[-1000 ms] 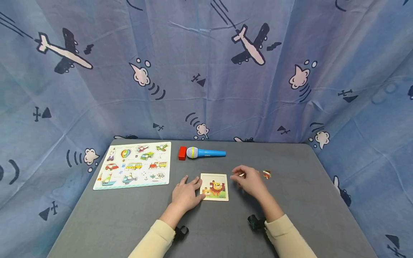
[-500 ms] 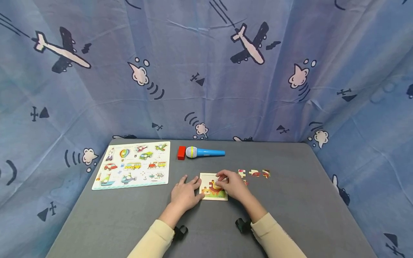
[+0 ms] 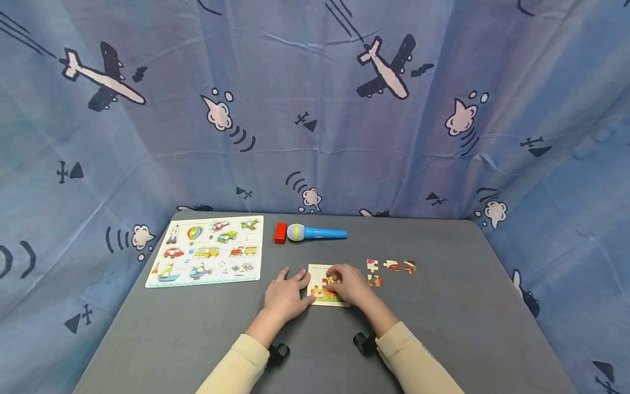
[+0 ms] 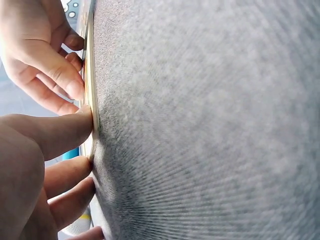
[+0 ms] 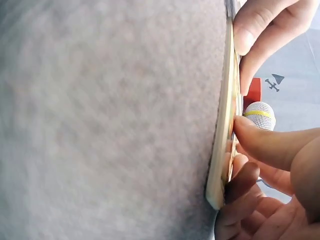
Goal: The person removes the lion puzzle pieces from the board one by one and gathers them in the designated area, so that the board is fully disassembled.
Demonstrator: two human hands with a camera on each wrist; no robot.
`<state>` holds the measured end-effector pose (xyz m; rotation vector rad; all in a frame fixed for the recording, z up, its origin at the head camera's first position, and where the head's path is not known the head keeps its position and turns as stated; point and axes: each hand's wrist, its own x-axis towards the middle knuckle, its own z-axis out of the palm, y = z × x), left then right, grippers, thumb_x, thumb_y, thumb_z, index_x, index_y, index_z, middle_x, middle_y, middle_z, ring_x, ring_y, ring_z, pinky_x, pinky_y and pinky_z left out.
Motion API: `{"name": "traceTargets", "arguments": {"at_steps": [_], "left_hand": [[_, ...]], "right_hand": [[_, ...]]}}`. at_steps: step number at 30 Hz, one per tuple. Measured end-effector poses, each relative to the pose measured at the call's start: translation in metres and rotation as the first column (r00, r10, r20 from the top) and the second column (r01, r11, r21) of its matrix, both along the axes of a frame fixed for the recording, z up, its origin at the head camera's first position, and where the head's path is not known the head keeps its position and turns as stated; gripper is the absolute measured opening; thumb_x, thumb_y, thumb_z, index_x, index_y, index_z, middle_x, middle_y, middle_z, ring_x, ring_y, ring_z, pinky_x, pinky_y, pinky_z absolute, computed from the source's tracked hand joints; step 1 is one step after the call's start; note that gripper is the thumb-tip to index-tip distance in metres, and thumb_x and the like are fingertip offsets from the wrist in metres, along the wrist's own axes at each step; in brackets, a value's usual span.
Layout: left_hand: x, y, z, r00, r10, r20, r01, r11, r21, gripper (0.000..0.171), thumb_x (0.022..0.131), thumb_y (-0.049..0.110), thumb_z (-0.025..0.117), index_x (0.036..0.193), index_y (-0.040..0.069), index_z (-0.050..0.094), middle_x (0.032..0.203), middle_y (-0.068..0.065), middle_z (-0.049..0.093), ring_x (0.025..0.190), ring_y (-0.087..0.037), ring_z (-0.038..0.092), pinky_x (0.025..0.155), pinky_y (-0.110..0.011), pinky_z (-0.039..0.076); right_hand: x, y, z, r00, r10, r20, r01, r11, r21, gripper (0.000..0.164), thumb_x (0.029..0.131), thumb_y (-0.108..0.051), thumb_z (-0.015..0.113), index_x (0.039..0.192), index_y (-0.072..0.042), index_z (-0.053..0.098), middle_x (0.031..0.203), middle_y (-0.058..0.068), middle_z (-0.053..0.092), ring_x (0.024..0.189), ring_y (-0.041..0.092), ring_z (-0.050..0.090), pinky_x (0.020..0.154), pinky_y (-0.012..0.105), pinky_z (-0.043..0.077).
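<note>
A small framed jigsaw tray [image 3: 312,273] with a lion picture lies flat on the grey table. My left hand [image 3: 285,298] rests at its left side, fingers spread, with the thumb and fingertips touching the frame's edge. Over the tray's right half is my right hand [image 3: 350,285], thumb and fingers bent down to the picture around a puzzle piece that they mostly hide. The right wrist view has the right thumb [image 5: 260,140] against the tray's top face. Several loose puzzle pieces [image 3: 392,266] lie to the right of the tray.
Behind the tray lie a blue toy microphone [image 3: 322,233] and a red block [image 3: 280,233]. A large white vehicle puzzle board [image 3: 226,219] occupies the table's left back part. A blue printed curtain [image 3: 315,137] hangs around the table's back and sides.
My right hand has moved left from the loose pieces onto the tray, and its fingers have lowered to the picture. My left hand has stayed at the tray's left edge.
</note>
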<state>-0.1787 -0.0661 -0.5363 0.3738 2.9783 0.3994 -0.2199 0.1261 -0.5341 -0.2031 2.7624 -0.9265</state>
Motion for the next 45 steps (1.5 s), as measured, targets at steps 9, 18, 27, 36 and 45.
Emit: {"name": "traceTargets", "arguments": {"at_steps": [9, 18, 27, 36, 45], "left_hand": [[0.000, 0.001, 0.001, 1.000, 0.007, -0.006, -0.007, 1.000, 0.013, 0.063, 0.090, 0.052, 0.070, 0.145, 0.024, 0.058, 0.152, 0.004, 0.053, 0.146, -0.038, 0.037, 0.110, -0.058, 0.041], [0.000, 0.002, -0.001, 1.000, 0.013, 0.002, -0.013, 1.000, 0.013, 0.063, 0.090, 0.053, 0.070, 0.145, 0.025, 0.058, 0.152, 0.005, 0.053, 0.146, -0.038, 0.037, 0.111, -0.058, 0.041], [-0.001, 0.002, -0.002, 1.000, 0.017, 0.015, -0.017, 1.000, 0.014, 0.063, 0.090, 0.053, 0.070, 0.145, 0.025, 0.058, 0.152, 0.004, 0.053, 0.147, -0.038, 0.037, 0.112, -0.057, 0.040], [-0.001, 0.002, -0.002, 1.000, 0.012, 0.009, -0.012, 1.000, 0.029, 0.063, 0.090, 0.051, 0.070, 0.146, 0.024, 0.057, 0.153, 0.004, 0.052, 0.147, -0.039, 0.036, 0.112, -0.058, 0.040], [0.000, 0.001, -0.001, 1.000, 0.008, 0.009, -0.008, 0.999, 0.033, 0.064, 0.090, 0.052, 0.070, 0.146, 0.024, 0.057, 0.153, 0.004, 0.051, 0.147, -0.039, 0.036, 0.111, -0.059, 0.040]], "right_hand": [[-0.001, 0.003, 0.000, 1.000, -0.016, 0.025, 0.016, 1.000, -0.018, 0.026, 0.086, -0.022, 0.082, 0.105, -0.011, 0.069, 0.091, 0.002, 0.059, 0.079, 0.018, 0.051, 0.069, 0.031, 0.042], [0.003, 0.005, 0.002, 0.999, -0.033, 0.027, 0.036, 0.990, -0.136, 0.023, 0.086, -0.018, 0.082, 0.102, -0.015, 0.066, 0.086, 0.000, 0.062, 0.072, 0.016, 0.054, 0.064, 0.030, 0.045], [0.006, 0.015, 0.006, 0.997, -0.045, -0.062, 0.023, 0.946, -0.323, 0.008, 0.090, -0.017, 0.077, 0.098, -0.015, 0.077, 0.078, -0.002, 0.070, 0.066, 0.012, 0.061, 0.059, 0.027, 0.051], [0.014, 0.046, 0.016, 0.989, -0.101, -0.105, 0.061, 0.940, -0.335, 0.010, 0.091, -0.021, 0.077, 0.097, -0.012, 0.077, 0.084, -0.001, 0.072, 0.072, 0.012, 0.061, 0.064, 0.024, 0.050], [0.018, 0.078, 0.018, 0.982, -0.167, -0.093, 0.132, 0.944, -0.302, 0.015, 0.091, -0.022, 0.077, 0.099, -0.009, 0.076, 0.084, 0.001, 0.071, 0.071, 0.013, 0.058, 0.061, 0.024, 0.050]]}}
